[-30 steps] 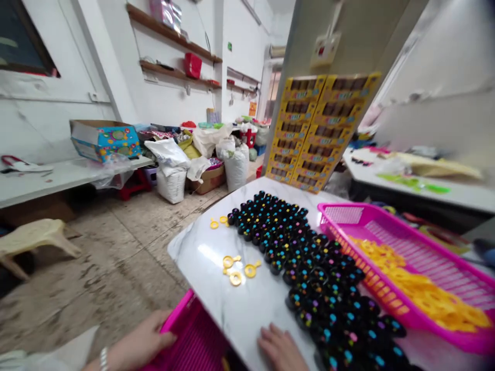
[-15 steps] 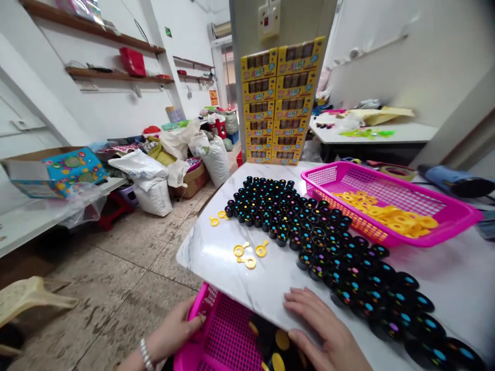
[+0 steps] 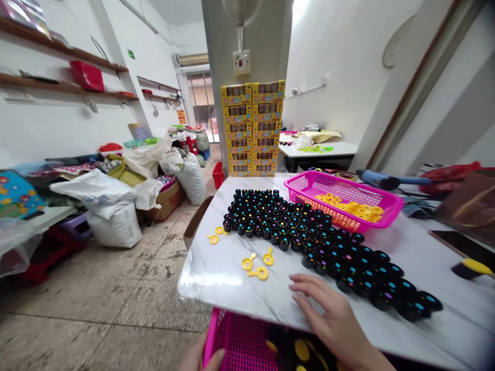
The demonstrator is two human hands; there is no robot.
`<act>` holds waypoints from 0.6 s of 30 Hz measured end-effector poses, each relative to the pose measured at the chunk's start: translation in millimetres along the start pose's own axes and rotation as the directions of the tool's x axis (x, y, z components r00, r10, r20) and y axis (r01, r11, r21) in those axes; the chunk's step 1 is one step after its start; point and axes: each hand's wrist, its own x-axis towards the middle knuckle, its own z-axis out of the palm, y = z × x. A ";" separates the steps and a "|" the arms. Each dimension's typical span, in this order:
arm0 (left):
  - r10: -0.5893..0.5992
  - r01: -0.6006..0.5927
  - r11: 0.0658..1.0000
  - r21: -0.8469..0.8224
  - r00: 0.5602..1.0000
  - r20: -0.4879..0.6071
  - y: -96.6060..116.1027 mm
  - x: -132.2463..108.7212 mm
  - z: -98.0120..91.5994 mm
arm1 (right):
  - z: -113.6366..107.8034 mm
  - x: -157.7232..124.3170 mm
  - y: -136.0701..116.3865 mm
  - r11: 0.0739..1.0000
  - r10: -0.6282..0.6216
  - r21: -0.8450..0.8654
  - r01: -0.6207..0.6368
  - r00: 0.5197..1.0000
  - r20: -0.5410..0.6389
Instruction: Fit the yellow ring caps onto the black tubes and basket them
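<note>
Left hand [image 3: 201, 359] cut off at bottom edge, pink basket [image 3: 242, 342] half hidden under table [image 3: 216, 281]

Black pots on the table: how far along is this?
Done: black pots stand massed on the table. In hand: left hand grips the lower pink basket; right hand lies flat beside the pots. Left: yellow rings loose and in the upper basket.

Under our right hand [image 3: 332, 319] we see a white tabletop [image 3: 224, 268] veined grey. Just beyond it lie black caps [image 3: 309, 242] dotted cyan, pink and yellow, and plain yellow rings [image 3: 257, 265]. Our left hand [image 3: 201, 358] touches a magenta mesh basket [image 3: 240, 345]; a second magenta basket [image 3: 381, 219] sits farther off
</note>
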 end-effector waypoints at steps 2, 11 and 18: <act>0.069 -0.064 0.996 0.056 0.994 -0.082 5.2 -9.6 4.2 | 12.8 13.3 -12.3 0.999 -0.004 -0.038 0.005 0.999 0.042; 0.185 -0.169 0.981 0.096 0.962 -0.201 -0.9 -31.9 -2.7 | 73.8 37.9 -14.5 0.902 -0.177 -0.357 0.242 0.963 0.204; 0.330 -0.129 0.924 0.360 0.745 -0.580 34.4 -36.4 -25.9 | 71.5 24.0 -15.4 0.932 -0.233 -0.252 0.262 0.962 0.140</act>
